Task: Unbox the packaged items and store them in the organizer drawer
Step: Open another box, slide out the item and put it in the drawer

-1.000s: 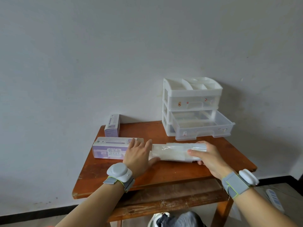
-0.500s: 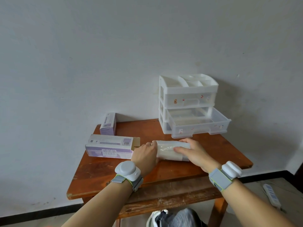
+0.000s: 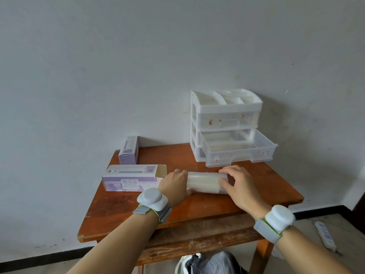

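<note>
my left hand point(image 3: 173, 184) and my right hand point(image 3: 241, 184) grasp a white wrapped roll point(image 3: 203, 181) that lies crosswise on the wooden table point(image 3: 122, 214), a little nearer than its middle; the left hand's fingers curl over the roll's left end, the right hand's fingers and thumb close round its right end; the bare stretch of the roll shows between the two hands.

just left of the left hand lies the open box point(image 3: 130, 179), white and purple, on its long side, its flap end turned right toward the roll; whether the roll's left end touches the box's mouth i cannot tell, as my hand covers it; a second box point(image 3: 129, 150) of the same colours lies at the far left corner of the table, against the wall.

at the far right of the table stands the clear plastic organizer point(image 3: 227, 106), its back to the wall, with open compartments on top; its upper drawer is pushed in; its lower drawer point(image 3: 237, 157) is pulled out toward me, just beyond the roll and apart from it.

a grey-strapped white band sits on each wrist, left band point(image 3: 152, 198) and right band point(image 3: 278, 219); a power strip point(image 3: 325, 234) lies on the floor at right.
</note>
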A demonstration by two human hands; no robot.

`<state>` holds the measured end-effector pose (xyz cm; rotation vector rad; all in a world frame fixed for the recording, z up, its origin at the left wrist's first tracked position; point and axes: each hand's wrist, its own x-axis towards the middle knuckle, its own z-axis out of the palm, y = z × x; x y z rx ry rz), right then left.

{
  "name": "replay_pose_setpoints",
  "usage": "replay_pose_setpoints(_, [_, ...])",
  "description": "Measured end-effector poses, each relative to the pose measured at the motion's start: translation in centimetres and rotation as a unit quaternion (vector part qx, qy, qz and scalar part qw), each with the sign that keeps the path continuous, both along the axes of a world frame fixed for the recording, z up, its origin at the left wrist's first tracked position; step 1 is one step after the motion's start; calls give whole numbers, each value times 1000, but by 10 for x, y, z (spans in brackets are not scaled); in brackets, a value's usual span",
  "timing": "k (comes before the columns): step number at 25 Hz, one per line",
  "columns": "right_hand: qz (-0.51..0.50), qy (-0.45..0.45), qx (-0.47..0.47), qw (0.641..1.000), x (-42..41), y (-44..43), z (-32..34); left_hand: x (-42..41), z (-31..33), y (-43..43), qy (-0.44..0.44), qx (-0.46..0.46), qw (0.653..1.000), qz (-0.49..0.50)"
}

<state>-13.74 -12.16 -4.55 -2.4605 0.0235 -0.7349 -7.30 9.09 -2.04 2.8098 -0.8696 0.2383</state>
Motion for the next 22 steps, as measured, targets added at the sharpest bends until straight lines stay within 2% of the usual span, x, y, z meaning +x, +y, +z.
replay_pose_setpoints(1, [5, -24, -54, 998, -4, 2, 0, 2, 1, -1, 7, 12, 1000, -2])
replay_pose_setpoints(3, [36, 1, -129, 991, -8, 9, -1, 6, 4, -2, 24, 41, 999, -5])
replay_pose_setpoints(6, [44, 48, -200, 978, -1, 15, -1, 10, 9, -1, 37, 70, 997, 2])
replay_pose_setpoints(8, [46, 48, -224, 972, 4, 16, 2, 9, 10, -1, 2, 84, 996, -11])
replay_pose_setpoints(11, [55, 63, -214, 973, 6, 17, 5, 6, 10, -5, -66, 103, 991, -59])
replay_pose_setpoints(15, [69, 101, -180, 976, 4, 18, 6, 5, 12, -5, -42, 101, 991, -71])
replay_pose_setpoints(19, [92, 102, -196, 971, 1, 19, 8, 0, 6, -5, -31, 101, 991, -80])
replay_pose_setpoints(22, [117, 106, -173, 972, -1, 18, 10, 1, 7, -4, -6, 83, 994, -70])
